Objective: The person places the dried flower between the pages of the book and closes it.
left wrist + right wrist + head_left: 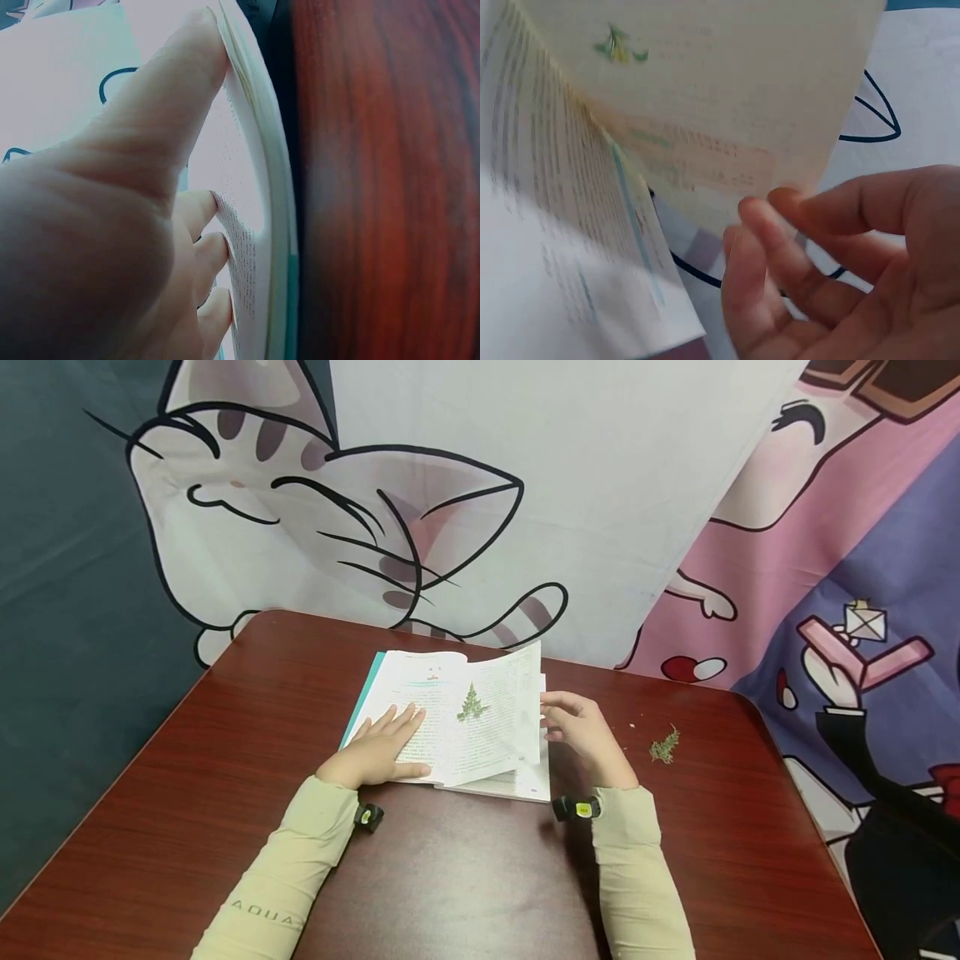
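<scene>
An open book [428,739] with printed pages lies on the table. My left hand [375,750] rests on its left page, fingers spread; in the left wrist view the thumb [169,97] lies along the lower page edge. The right-hand page [504,727] is raised and curved above the pages beneath. My right hand [588,735] is at the outer edge of that page, holding it by bent fingers. In the right wrist view the page's underside [727,82] shows behind the fingertips [754,217]. A flat green leaf sprig [472,703] lies on the raised page.
A second green sprig [664,746] lies on the reddish-brown table [720,810], right of my right hand. A cartoon-printed cloth [585,502] hangs behind the table's far edge. Small black devices are strapped at both wrists.
</scene>
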Available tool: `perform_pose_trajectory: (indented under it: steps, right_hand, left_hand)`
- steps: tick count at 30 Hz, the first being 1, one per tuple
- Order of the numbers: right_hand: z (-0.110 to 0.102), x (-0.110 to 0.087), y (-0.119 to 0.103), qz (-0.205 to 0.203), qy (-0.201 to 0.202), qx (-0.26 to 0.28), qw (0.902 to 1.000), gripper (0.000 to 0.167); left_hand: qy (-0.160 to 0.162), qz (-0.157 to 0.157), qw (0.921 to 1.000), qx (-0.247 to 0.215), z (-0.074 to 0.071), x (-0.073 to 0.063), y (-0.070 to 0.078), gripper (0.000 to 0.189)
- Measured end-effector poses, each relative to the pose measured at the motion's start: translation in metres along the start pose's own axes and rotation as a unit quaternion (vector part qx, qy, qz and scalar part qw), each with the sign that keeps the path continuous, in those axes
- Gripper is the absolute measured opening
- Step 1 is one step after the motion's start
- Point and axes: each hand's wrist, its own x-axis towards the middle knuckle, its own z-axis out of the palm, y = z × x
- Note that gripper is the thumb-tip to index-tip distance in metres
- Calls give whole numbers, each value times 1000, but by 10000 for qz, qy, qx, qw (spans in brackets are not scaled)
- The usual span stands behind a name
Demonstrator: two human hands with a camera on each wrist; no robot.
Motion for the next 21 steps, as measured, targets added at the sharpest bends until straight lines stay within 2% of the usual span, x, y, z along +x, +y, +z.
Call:
perform_pose_trajectory:
  steps: [3, 6, 13, 18, 21]
  right_hand:
    - [6, 2, 3, -120, -300, 522, 9981, 35]
    - [14, 5, 8, -164, -495, 660, 9965, 37]
    - [37, 7, 19, -527, -654, 135, 9964, 41]
    - [54, 10, 19, -886, -1120, 166, 9896, 46]
    - [67, 17, 18, -876, -1253, 203, 9880, 51]
  left_hand:
    - [-4, 1, 10000, 12, -1, 0, 0, 95]
    - [-18, 3, 10000, 16, -2, 0, 1, 95]
    - [-53, 8, 10000, 35, -2, -1, 2, 95]
    - [-4, 18, 10000, 31, -1, 0, 1, 95]
    - [5, 15, 10000, -7, -1, 0, 1, 95]
